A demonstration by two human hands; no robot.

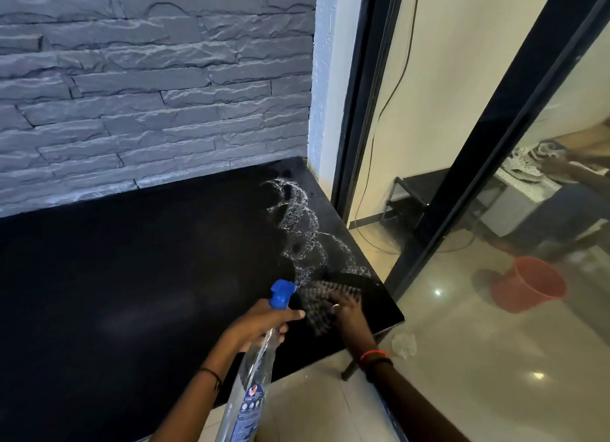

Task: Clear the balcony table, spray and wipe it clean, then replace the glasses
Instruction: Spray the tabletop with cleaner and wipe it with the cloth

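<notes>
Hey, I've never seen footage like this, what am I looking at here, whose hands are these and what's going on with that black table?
There is no machine here. A person wears a camera on their head, so the single picture looks forward and down over their own two arms. The left hand grips a clear spray bottle with a blue nozzle, pointed over the table. The right hand presses a dark checked cloth flat on the black table, near its right edge. Looping wet streaks run across the right part of the tabletop, toward the back corner. No glasses show on the table. Behind it is a grey stone wall; to the right is a glass door, and an orange bucket sits on the floor beyond.
</notes>
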